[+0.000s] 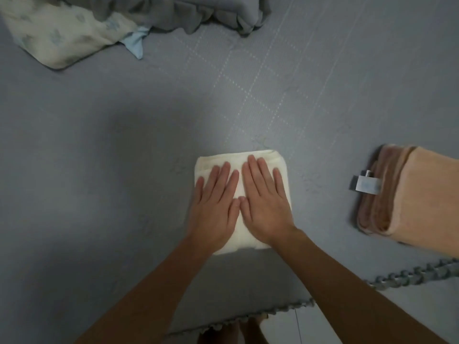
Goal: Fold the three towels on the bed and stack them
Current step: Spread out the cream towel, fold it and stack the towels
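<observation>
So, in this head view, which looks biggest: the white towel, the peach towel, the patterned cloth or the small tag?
1. Patterned cloth, though cut off by the frame.
2. Peach towel, also cut off, so unsure against the next.
3. White towel, partly covered by both hands.
4. Tag, plainly smallest.

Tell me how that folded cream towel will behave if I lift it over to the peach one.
The cream towel is layered soft cloth, so it will probably sag and unfold unless supported underneath. It looks light. Both hands, left and right, press it flat.
</observation>
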Demonstrator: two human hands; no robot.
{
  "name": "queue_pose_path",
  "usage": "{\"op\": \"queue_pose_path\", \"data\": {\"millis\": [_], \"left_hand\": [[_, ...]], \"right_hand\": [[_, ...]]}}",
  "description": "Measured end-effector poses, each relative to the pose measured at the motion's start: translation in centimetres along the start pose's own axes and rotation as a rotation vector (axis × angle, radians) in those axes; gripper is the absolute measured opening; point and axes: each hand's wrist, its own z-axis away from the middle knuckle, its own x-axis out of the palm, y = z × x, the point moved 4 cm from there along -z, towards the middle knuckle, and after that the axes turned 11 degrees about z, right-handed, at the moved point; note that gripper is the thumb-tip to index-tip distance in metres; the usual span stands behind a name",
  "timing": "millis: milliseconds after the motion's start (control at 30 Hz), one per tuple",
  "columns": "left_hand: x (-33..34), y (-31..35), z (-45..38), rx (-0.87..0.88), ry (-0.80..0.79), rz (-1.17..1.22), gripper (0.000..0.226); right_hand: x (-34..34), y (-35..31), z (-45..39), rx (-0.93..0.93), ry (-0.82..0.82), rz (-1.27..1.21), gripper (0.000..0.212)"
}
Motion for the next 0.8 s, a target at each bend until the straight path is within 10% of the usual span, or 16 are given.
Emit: {"op": "queue_pose_path", "data": {"millis": [333,533,800], "left_hand": [[-0.6,-5.0,-2.0,-0.320,0.027,0.051,0.073],[-1.5,-2.8,3.1,-0.819,0.335,0.820,0.053],[0.4,1.2,5.8,-1.135,0.121,1.176,0.066]], "right_hand": [[2.3,6.9,0.0,0.414,-0.043,-0.217,0.068],[0.1,5.4,3.7,0.695,0.006,-0.791,0.033],[-2.0,8.5,8.0,0.813,-0.435,-1.169,0.029]]}}
